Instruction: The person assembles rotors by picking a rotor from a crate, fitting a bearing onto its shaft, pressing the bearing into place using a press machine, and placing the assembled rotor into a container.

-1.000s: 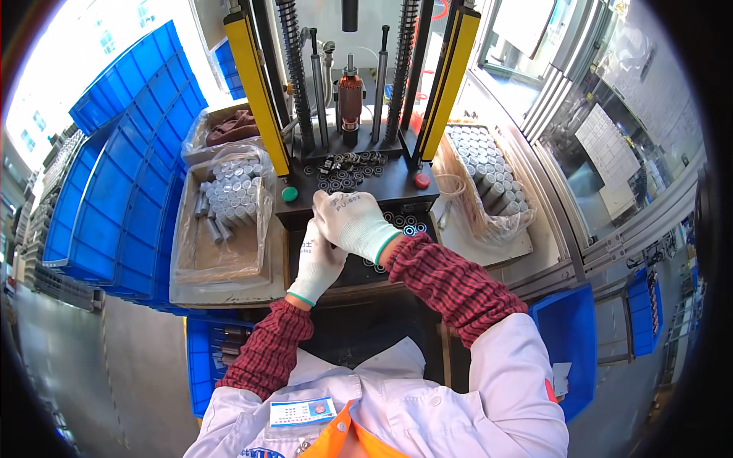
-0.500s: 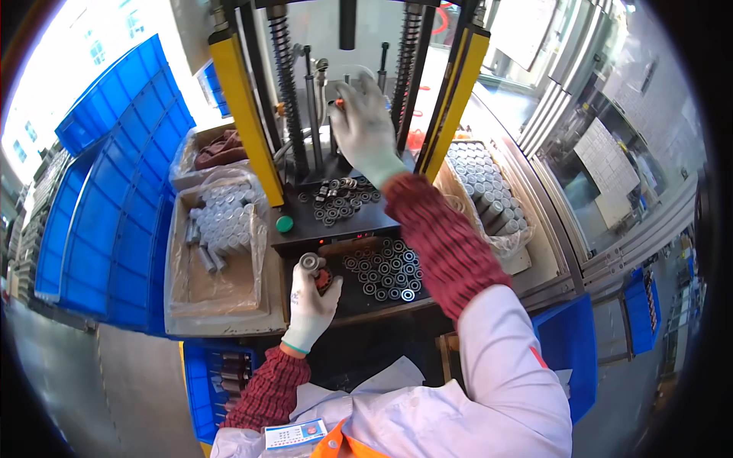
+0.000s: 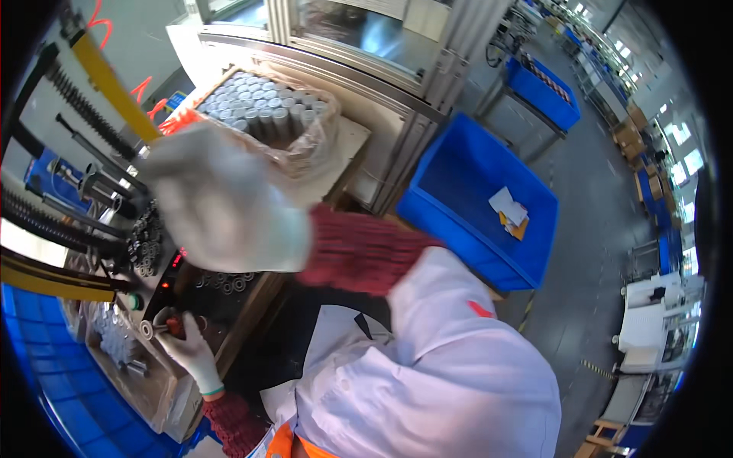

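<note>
My gloved left hand [image 3: 187, 351] is closed at the front edge of the black press bench. Its fingers hold a part with a ring bearing [image 3: 146, 329] at one end and a red-brown body [image 3: 175, 327]. The glove hides the rest of that part. My gloved right hand [image 3: 221, 202] is raised in front of the press, badly smeared by motion. Whether it holds anything does not show. Below it, loose ring bearings [image 3: 237, 282] lie on the black tray, partly covered by the hand. More small bearings [image 3: 145, 240] are heaped on the press base.
The press has yellow side guards [image 3: 114, 80], dark springs [image 3: 88, 107] and a green button [image 3: 135, 302]. A plastic-lined box of grey metal cylinders [image 3: 271, 114] stands beyond my right hand. At right is a deep blue bin [image 3: 477, 248] with papers [image 3: 508, 206] inside.
The view has swung to the right, bringing the blue bin and aisle into sight. My right hand has drawn back from between the press columns. The left hand keeps its part.
</note>
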`<state>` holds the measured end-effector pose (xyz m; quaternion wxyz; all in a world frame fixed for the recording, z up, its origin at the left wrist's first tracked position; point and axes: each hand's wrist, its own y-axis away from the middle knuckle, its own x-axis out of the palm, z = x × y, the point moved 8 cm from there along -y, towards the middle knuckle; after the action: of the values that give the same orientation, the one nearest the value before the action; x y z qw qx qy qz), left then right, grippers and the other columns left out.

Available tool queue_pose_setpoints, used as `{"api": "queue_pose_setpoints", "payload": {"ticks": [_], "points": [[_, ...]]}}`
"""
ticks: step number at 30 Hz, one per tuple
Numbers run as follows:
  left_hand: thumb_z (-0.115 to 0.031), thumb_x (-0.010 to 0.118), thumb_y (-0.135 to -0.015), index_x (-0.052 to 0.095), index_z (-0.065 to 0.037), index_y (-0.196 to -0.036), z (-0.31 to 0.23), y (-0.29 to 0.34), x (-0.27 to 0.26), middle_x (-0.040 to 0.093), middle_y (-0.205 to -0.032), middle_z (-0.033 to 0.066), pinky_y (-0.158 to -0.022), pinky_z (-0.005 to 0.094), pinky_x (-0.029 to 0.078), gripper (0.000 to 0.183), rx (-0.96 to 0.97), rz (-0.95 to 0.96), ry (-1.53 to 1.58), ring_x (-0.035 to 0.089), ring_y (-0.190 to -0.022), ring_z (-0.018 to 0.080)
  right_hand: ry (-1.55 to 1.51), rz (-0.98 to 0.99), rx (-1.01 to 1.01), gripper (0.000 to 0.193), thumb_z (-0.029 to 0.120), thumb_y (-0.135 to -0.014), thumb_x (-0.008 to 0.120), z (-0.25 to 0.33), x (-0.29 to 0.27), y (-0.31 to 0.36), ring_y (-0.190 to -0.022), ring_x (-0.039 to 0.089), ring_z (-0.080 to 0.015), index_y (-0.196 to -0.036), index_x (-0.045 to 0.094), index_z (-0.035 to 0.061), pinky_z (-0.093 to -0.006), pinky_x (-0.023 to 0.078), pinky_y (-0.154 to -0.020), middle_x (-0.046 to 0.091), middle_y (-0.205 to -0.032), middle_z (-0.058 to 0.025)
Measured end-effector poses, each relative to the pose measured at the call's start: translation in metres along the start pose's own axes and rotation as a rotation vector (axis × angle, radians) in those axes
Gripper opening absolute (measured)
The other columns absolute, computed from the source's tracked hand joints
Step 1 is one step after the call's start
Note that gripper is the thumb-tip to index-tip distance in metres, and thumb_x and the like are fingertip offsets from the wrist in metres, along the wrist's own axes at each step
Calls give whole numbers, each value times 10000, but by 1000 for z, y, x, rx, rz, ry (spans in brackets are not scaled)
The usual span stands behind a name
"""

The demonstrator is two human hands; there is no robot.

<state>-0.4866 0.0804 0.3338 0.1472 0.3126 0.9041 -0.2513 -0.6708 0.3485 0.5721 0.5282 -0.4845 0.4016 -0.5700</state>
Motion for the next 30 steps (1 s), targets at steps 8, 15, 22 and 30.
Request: {"api": "queue_pose_setpoints", "payload": {"ticks": [8,15,22,30], "points": [[-53,734,-1021,583,13,-1321,1,6,-33,624,-1228,103,-1037,369,507,342,76,-83,-112,610,-1101,219,1337,284,297,256,192,-1026,556,-146,-353,49,-994,701,-444,-1233,615,53,-544,586,-805,686,-1120,-232],[33,726,-970,584,-45,-1271,-20,8,22,569,-1050,64,-673,308,603,342,137,-69,70,624,-849,128,1537,715,1067,343,174,-933,571,-275,-716,309,-1009,738,-437,-1203,708,13,-536,576,-891,777,-1080,-248],[22,763,-947,555,-21,-1240,-31,7,-23,592,-1028,67,-727,308,595,362,94,-132,-56,639,-801,134,1518,477,1001,333,211,-978,580,-250,-527,269,-1122,643,-492,-1195,698,-13,-558,498,-1036,711,-1222,-255],[-18,777,-940,537,-10,-1289,-11,8,-42,579,-1156,102,-826,321,569,423,-17,-99,98,638,-934,161,201,966,430,338,210,-1001,666,-75,23,129,-1071,720,-387,-1301,704,57,-463,579,-922,727,-1166,-211]]}}
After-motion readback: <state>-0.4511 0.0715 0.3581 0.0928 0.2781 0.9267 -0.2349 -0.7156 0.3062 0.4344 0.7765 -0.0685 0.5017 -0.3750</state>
